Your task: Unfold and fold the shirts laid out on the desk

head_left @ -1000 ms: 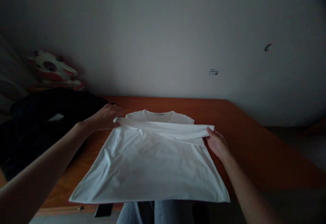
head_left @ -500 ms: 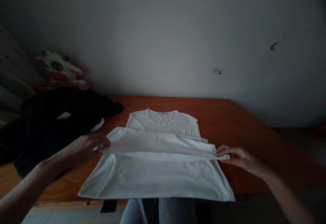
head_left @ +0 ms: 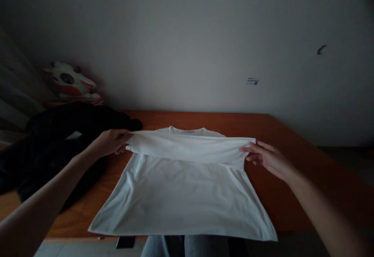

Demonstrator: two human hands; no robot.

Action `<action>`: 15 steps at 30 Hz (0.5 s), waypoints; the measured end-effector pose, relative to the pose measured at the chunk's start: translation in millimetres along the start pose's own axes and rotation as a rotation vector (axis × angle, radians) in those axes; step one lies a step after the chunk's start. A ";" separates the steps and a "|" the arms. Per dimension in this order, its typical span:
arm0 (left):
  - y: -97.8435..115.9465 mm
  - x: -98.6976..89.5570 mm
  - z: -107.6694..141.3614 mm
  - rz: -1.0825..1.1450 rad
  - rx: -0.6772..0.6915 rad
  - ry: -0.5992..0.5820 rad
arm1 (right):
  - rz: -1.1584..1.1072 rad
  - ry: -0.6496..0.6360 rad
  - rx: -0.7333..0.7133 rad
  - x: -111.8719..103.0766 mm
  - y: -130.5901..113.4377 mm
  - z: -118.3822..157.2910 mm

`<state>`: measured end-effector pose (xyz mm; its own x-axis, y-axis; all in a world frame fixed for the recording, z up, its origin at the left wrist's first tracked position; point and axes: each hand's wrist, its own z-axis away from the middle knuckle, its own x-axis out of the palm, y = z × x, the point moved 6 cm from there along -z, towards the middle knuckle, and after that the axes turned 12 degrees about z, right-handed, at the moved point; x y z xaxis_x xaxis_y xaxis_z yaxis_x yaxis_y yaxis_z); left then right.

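Note:
A white T-shirt (head_left: 187, 198) lies spread on the table, its hem toward me and its neckline at the far side. Across its upper part runs a raised, doubled band of the white cloth. At the band's left end, my left hand (head_left: 112, 140) is closed, pinching the upper edge. My right hand (head_left: 263, 155) grips the opposite end between thumb and fingers, with some fingers against the cloth. The band stretches taut between both hands and hides most of the shirt's chest and sleeves.
Dark clothing (head_left: 67, 132) is heaped on the left of the wooden table (head_left: 292, 179). Behind it sits a cow-like plush toy (head_left: 70, 79) against the wall (head_left: 181, 46). A black flat object (head_left: 125, 242) shows below the table's front edge, beside my knees (head_left: 204, 246).
Both hands have lifted the gripped cloth and moved it away from me, toward the neckline. The band now stands higher and covers more of the chest.

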<state>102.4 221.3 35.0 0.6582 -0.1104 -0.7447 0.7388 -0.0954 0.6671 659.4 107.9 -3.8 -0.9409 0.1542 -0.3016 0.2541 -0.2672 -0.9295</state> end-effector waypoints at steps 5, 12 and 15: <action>6.6 19.0 -57.3 0.215 -0.179 0.054 | -0.117 0.194 0.024 19.4 -6.2 -49.7; -3.5 42.2 -92.4 0.634 -0.351 0.206 | -0.187 0.303 -0.026 31.5 7.2 -95.1; -7.6 42.1 -98.2 0.648 -0.348 0.313 | -0.153 0.309 0.007 33.6 14.3 -110.1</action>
<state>138.7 314.5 -3.2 0.9439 0.2496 -0.2161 0.1643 0.2128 0.9632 656.1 214.0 -50.6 -0.8553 0.4739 -0.2096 0.1128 -0.2247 -0.9679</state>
